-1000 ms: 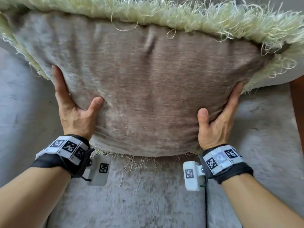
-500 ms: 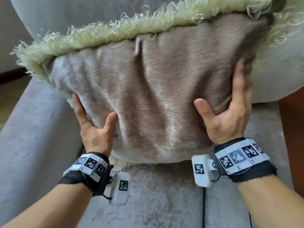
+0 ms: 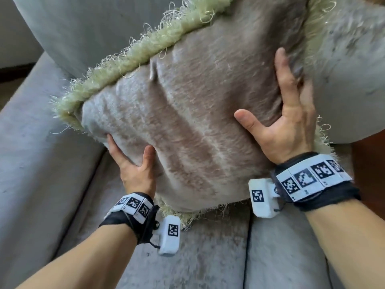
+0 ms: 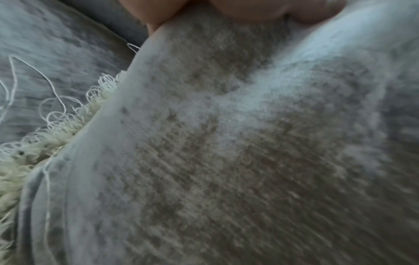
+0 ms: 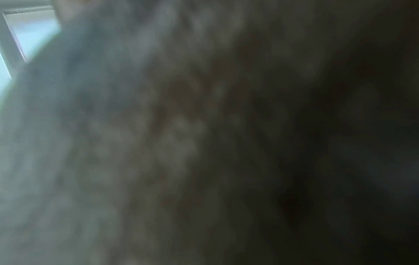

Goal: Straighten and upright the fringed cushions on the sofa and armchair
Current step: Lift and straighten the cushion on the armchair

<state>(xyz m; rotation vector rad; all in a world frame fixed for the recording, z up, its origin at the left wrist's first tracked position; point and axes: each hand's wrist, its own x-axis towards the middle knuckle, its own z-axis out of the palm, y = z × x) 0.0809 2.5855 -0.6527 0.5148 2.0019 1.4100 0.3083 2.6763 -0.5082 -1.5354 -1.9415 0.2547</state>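
Observation:
A taupe velvet cushion [image 3: 187, 122] with a pale green fringe [image 3: 125, 59] stands tilted on the grey sofa, its left corner low and its right side raised. My left hand [image 3: 129, 149] grips the lower left corner, thumb on the front and fingers underneath. Higher up, my right hand [image 3: 270, 97] holds the right edge, thumb spread on the front and fingers tucked between the cushion and the sofa back. In the left wrist view the cushion [image 4: 226, 143] fills the frame, with fringe [image 4: 56, 129] at the left. The right wrist view is dark, blurred fabric.
The grey seat [image 3: 198, 257] has a seam [image 3: 248, 247] between two seat pads. A padded armrest [image 3: 31, 153] runs along the left. Grey back cushions stand behind at the left [image 3: 83, 28] and the right [image 3: 354, 80]. Brown floor [image 3: 370, 174] shows at the far right.
The cushion has rotated from level to tilted, left side down and right side up. My left hand slid down to the lower left corner; my right hand rose along the right edge.

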